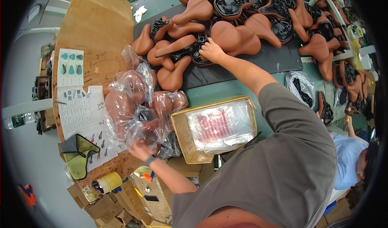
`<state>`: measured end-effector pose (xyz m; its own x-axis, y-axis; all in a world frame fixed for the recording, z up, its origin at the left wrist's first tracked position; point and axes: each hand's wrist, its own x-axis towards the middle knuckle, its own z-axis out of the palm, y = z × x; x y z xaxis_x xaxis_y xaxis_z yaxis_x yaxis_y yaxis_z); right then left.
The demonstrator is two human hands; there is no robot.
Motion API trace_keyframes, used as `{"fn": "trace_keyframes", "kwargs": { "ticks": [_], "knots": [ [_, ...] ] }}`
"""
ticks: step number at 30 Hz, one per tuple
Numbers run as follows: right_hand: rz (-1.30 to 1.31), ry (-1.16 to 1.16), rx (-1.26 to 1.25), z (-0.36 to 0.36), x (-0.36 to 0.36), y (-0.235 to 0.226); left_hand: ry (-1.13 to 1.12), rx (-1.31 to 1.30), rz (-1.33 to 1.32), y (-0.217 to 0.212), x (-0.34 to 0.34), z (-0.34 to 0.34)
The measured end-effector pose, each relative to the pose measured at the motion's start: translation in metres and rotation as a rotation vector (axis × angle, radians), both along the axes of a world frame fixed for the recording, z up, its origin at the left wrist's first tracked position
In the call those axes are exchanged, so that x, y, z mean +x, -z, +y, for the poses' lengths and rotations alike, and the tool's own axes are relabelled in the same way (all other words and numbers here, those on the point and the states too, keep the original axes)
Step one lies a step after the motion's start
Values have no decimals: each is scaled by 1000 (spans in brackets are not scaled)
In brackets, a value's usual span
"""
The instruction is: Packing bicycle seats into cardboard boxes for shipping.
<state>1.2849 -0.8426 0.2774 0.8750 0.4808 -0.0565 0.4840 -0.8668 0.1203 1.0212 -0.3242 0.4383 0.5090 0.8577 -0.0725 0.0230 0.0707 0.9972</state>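
Brown bicycle saddles with black undersides lie in a heap over the far side of the bench. My right hand reaches into it, its fingers curled onto the black underside of one upturned saddle. On the left, several saddles in clear plastic bags are piled together. Against the near edge of that pile rests my left hand, fingers apart and touching the plastic. Between my arms sits an open cardboard box holding clear plastic bags with red print.
Printed sheets are fixed to a brown board at the left. A yellow-green cloth piece and a tape roll lie near its lower edge. Another person in light blue is at the right, beside more saddles.
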Motion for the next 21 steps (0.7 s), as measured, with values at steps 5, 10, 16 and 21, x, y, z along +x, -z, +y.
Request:
{"fn": "trace_keyframes", "kwargs": {
  "ticks": [5, 10, 16, 21],
  "knots": [
    [-204, -48, 459, -6, -75, -59, -21, 652, 200, 56, -112, -117],
    [-6, 684, 1264, -118, -274, -124, 984, 545, 306, 98, -165, -288],
    [-259, 987, 1238, -135, -509, -127, 1299, 789, 462, 221, -188, -384],
    [34, 1013, 1014, -167, -637, -75, 1419, 845, 726, 304, -175, -377]
  ]
}}
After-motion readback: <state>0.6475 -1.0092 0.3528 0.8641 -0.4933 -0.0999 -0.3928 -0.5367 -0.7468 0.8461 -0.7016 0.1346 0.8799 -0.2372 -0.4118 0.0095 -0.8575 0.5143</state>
